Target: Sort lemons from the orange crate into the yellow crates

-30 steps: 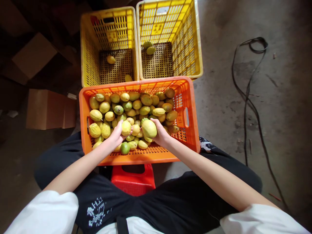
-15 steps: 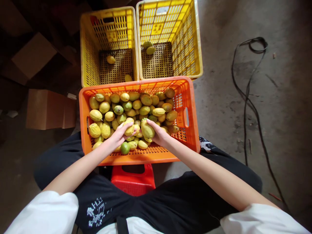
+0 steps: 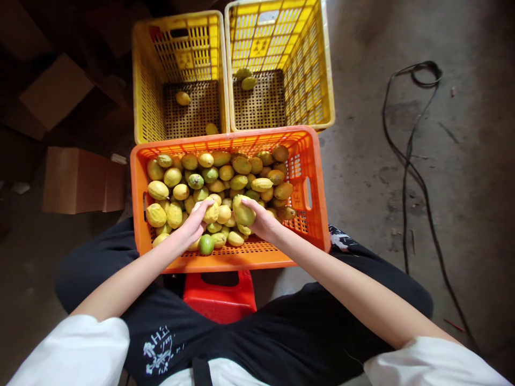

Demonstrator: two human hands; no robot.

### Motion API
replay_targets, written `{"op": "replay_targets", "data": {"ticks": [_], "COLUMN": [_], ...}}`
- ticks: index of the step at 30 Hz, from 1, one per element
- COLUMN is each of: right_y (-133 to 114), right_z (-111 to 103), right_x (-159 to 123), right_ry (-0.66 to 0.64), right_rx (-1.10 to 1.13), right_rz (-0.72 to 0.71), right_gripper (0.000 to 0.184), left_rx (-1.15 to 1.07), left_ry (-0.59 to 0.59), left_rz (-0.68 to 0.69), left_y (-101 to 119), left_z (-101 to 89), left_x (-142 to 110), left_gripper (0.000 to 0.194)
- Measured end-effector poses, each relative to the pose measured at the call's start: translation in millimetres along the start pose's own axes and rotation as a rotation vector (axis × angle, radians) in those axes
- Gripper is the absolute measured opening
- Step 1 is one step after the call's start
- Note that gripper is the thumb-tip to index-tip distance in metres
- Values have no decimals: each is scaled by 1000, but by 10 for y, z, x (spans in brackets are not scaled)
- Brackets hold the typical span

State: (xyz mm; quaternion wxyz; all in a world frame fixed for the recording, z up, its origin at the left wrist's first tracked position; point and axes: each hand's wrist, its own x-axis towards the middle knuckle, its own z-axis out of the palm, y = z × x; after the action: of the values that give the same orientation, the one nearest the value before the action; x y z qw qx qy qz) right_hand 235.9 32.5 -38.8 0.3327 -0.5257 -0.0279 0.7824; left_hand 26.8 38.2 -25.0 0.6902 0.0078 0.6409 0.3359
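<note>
An orange crate (image 3: 225,262) full of yellow and green lemons sits in front of me, above my knees. My left hand (image 3: 195,224) is closed on a yellow lemon (image 3: 211,213), thumb on its upper side, the other fingers mostly hidden. Over the pile, my right hand (image 3: 259,219) grips a larger yellow-green lemon (image 3: 243,212), with its thumb on top and the fingers out of sight beneath. Between the hands lie other yellow lemons (image 3: 224,214). A round, bright green fruit (image 3: 206,244) rests near the crate's front wall.
Two yellow crates (image 3: 226,69) stand behind the orange one, each with a few fruits on its floor. Below the orange crate is a red plastic stool (image 3: 219,305). Cardboard boxes (image 3: 80,179) are at the left, and a black cable (image 3: 408,155) lies on the floor at right.
My left hand has shifted slightly left, and its fingertips no longer show around the lemon. The lemon in my right hand has turned a little.
</note>
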Motion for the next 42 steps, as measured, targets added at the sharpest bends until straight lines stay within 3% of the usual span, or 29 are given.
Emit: {"op": "replay_targets", "data": {"ticks": [6, 18, 22, 28, 38, 42], "right_y": [-69, -118, -78, -59, -38, -47], "right_z": [57, 127, 151, 158, 102, 120], "right_x": [-59, -117, -102, -106, -80, -82], "right_ry": [9, -26, -8, 29, -24, -42], "right_rx": [-14, 5, 34, 25, -12, -5], "right_rz": [51, 110, 18, -40, -40, -18], "right_gripper": [30, 23, 28, 43, 46, 41], "left_rx": [15, -9, 20, 21, 59, 84], "left_ry": [-39, -96, -112, -142, -34, -56], "left_rz": [-64, -158, -144, -136, -64, -38], "left_y": [21, 78, 82, 69, 75, 68], "left_z": [54, 99, 99, 95, 107, 111], "left_x": [-60, -141, -170, -162, -158, -166], "left_gripper": [19, 13, 13, 31, 10, 10]}}
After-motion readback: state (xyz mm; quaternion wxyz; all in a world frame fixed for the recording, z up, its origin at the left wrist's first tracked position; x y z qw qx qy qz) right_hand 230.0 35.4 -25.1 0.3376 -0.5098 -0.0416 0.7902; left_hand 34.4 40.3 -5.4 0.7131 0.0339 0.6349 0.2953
